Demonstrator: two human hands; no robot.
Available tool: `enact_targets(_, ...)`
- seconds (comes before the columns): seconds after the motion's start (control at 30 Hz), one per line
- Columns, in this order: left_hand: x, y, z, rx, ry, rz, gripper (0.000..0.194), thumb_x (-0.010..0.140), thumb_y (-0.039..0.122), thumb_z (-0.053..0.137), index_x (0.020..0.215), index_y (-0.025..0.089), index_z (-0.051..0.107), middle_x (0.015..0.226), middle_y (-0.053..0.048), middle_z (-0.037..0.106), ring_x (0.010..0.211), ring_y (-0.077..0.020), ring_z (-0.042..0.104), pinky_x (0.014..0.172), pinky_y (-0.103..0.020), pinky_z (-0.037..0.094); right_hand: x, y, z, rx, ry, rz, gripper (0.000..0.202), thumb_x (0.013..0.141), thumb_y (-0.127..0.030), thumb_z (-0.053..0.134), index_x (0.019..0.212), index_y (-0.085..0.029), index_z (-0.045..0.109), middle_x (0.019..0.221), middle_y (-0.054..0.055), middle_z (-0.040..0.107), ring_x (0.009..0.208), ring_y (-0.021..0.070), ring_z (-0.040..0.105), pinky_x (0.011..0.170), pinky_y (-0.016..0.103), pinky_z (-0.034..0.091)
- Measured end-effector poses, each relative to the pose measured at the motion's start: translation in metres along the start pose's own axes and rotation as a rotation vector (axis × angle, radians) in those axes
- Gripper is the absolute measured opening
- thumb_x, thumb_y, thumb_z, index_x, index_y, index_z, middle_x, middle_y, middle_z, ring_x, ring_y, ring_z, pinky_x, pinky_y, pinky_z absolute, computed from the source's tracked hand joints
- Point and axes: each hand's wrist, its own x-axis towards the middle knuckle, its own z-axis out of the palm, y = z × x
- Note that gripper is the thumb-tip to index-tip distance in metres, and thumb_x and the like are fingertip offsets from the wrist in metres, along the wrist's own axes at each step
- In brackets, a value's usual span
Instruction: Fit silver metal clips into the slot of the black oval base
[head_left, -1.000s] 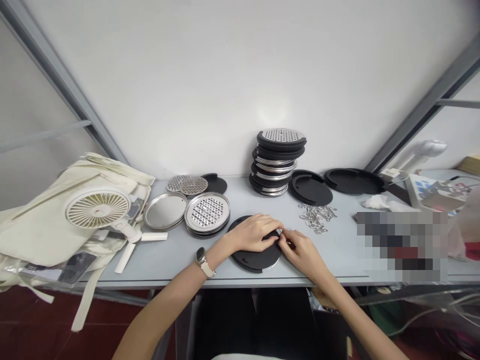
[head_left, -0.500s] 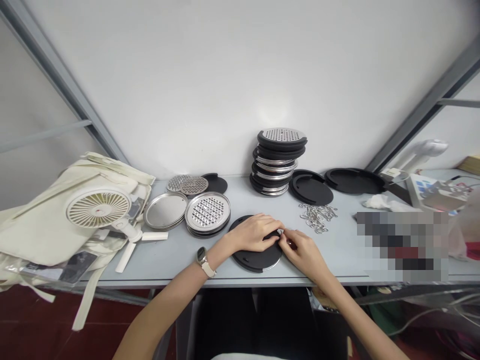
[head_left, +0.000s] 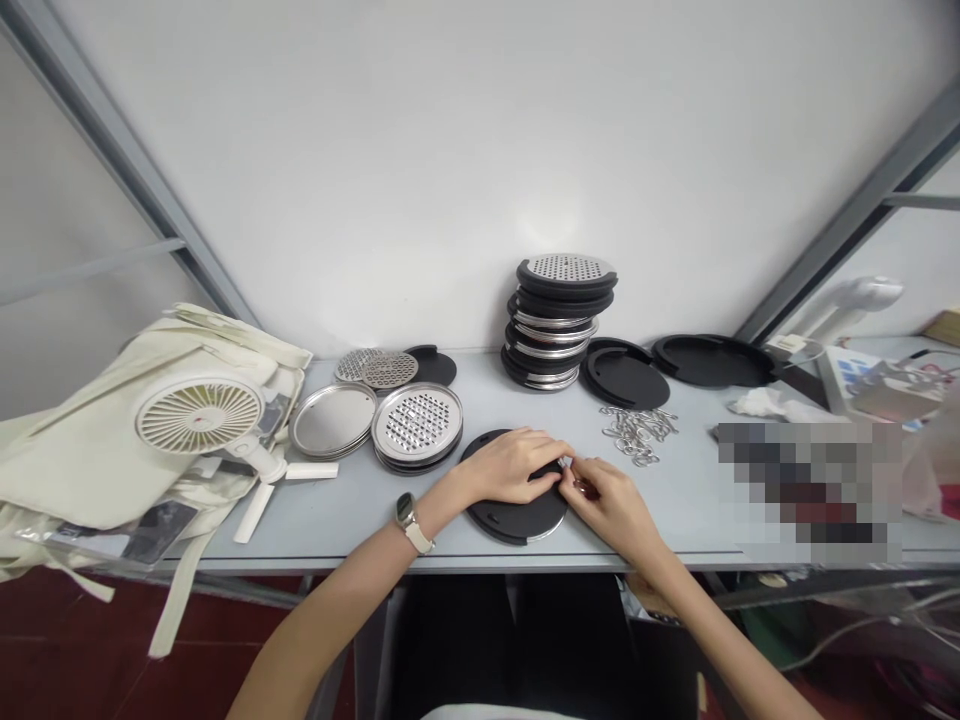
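A round black disc (head_left: 517,518) with a thin metal edge lies near the front edge of the table. My left hand (head_left: 517,466) rests over its upper part, thumb and fingers closing on its right rim. At that rim my right hand (head_left: 609,503) is pinched around a small metal piece, mostly hidden by the fingers; its fingertips meet those of my left hand. Small metal rings and clips (head_left: 637,432) lie in a loose pile beyond my right hand. Left of the disc, a round metal grater plate (head_left: 417,425) tops a short stack.
A tall stack of black and metal discs (head_left: 561,320) stands by the wall. Black trays (head_left: 626,377) lie to its right. Plain metal plates (head_left: 334,420), a white fan (head_left: 201,415) and a cream bag (head_left: 82,450) are on the left.
The view has shifted very slightly. Both hands keep nearly the same place at the disc's rim.
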Motion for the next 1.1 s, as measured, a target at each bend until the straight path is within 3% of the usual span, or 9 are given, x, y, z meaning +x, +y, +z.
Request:
enact_targets(0.7,-0.0002,0.0010,0.0013,0.052,-0.009,0.021,0.030,0.089,0.019,0.049,0.118,0.014,0.048,0.101,-0.009,0.062,0.094,-0.0206,0.057,0.088,-0.034,0.044,-0.0007,0.0029,0.0023,-0.047,0.036,-0.037,0.031,0.089,-0.029,0.047,0.060,-0.023,0.039,0.056,-0.001,0.045,0.055,0.0158,0.046,0.054,0.026,0.035)
enact_targets(1.0,0.0003,-0.0011,0.0024,0.097,-0.007,0.047,0.030,0.091,0.015,0.042,0.121,0.014,0.046,0.112,-0.010,0.061,0.102,-0.0206,0.056,0.093,-0.035,0.044,-0.0031,0.0045,0.0071,-0.141,0.150,-0.210,0.031,0.089,-0.023,0.047,0.060,-0.022,0.037,0.055,-0.002,0.040,0.054,0.0153,0.041,0.057,0.027,0.034)
enact_targets(1.1,0.0002,-0.0003,0.0007,0.106,-0.003,0.034,0.031,0.091,0.015,0.042,0.121,0.014,0.045,0.111,-0.010,0.059,0.103,-0.0211,0.056,0.092,-0.035,0.045,-0.0030,0.0044,0.0078,-0.134,0.152,-0.175,0.031,0.091,-0.024,0.046,0.062,-0.022,0.036,0.056,-0.002,0.041,0.055,0.0154,0.041,0.057,0.027,0.034)
